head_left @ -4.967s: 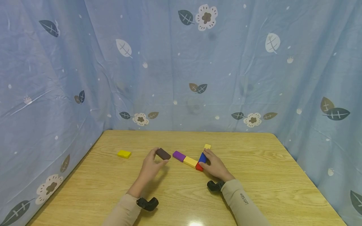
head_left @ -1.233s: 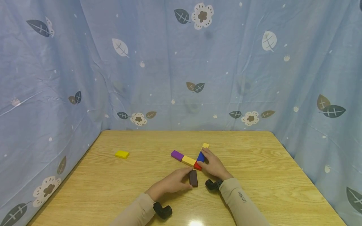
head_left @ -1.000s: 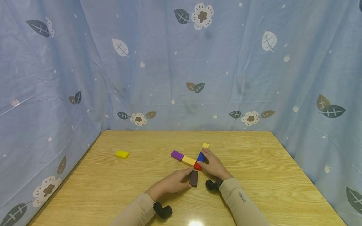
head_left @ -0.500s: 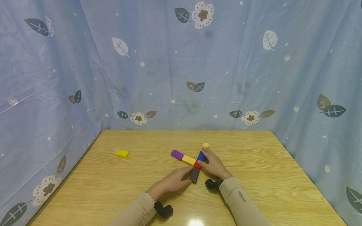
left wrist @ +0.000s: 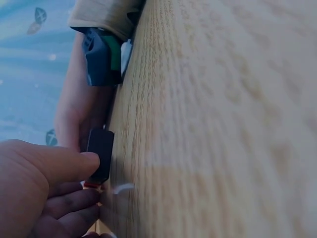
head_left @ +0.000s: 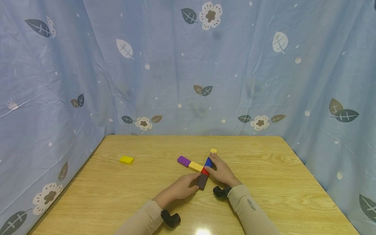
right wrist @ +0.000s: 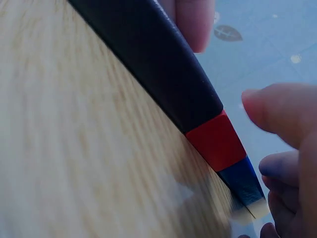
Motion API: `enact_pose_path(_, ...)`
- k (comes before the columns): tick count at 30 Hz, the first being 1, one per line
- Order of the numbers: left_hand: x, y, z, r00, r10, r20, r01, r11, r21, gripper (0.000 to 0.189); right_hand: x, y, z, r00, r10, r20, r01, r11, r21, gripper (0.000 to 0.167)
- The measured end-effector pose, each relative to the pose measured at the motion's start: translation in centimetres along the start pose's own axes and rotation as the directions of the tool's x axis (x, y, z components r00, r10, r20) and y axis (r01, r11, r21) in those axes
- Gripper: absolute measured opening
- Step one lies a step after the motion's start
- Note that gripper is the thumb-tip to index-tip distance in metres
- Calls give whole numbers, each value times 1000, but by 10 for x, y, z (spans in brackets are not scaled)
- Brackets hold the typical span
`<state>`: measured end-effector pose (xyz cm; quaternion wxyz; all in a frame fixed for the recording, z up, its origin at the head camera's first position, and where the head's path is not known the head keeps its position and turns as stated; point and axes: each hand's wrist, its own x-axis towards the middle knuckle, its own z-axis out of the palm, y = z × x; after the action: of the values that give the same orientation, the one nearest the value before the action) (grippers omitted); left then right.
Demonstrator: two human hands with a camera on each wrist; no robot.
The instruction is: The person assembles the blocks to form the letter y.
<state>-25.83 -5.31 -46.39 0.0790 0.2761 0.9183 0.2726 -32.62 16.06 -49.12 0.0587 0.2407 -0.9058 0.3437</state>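
Observation:
A dark brown block (head_left: 202,181) lies end to end with a red block (head_left: 204,171), a blue block (head_left: 208,162) and a pale yellow block (head_left: 213,151), forming a slanted row. Branching left from the red one are another pale yellow block (head_left: 195,166) and a purple block (head_left: 183,161). My left hand (head_left: 180,187) pinches the brown block, its thumb (left wrist: 81,163) against the side in the left wrist view. My right hand (head_left: 221,171) rests over the row with relaxed fingers by the blue block and its thumb (right wrist: 270,106) near the red one.
A bright yellow block (head_left: 127,160) lies apart at the left of the wooden table (head_left: 249,153). A blue patterned curtain (head_left: 164,78) hangs behind the table and along both sides. Each wrist wears a black camera mount.
My left hand has carried the brown block from left of the purple one to the near end of the row, then turned and slid it against the red block. The right hand has stayed put.

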Motion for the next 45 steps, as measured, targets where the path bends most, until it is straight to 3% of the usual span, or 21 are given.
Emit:
enact_pose_path(7,-7,-2,-3,1000,-12,14,13,999,-31,60,-1,-5,3,1000,-28,-3,28,999,-16,74)
enact_pose_path(14,-20,-10,-17,999,-35,-23,32,994,-100,61,-11,-14,3,1000,-15,12,16,999,-35,78)
enact_pose_path(20,-38,-30,-44,992,-51,-111,31,984,-178,57,-17,-21,1,999,-9,30,11,998,-59,80)
enact_pose_path(25,-61,-51,-71,969,-130,-209,76,966,-248,58,-19,-24,2,999,-30,28,32,997,-75,78)
enact_pose_path(30,-87,-80,-99,935,-156,-319,44,942,-333,58,-20,-25,3,999,-19,35,21,997,-68,77)
enact_pose_path(34,-105,-102,-116,887,-216,-409,40,917,-397,58,-22,-25,4,999,-12,30,14,998,-54,77)
enact_pose_path(40,-123,-129,-122,801,-399,-447,212,886,-411,61,-27,-24,8,999,4,40,-2,998,-67,77)
enact_pose_path(43,-127,-139,-122,757,-461,-463,262,863,-432,62,-28,-24,10,1000,-5,27,7,997,-71,77)
enact_pose_path(45,-129,-145,-123,740,-483,-469,279,854,-439,64,-28,-25,10,1000,-15,15,16,998,-68,76)
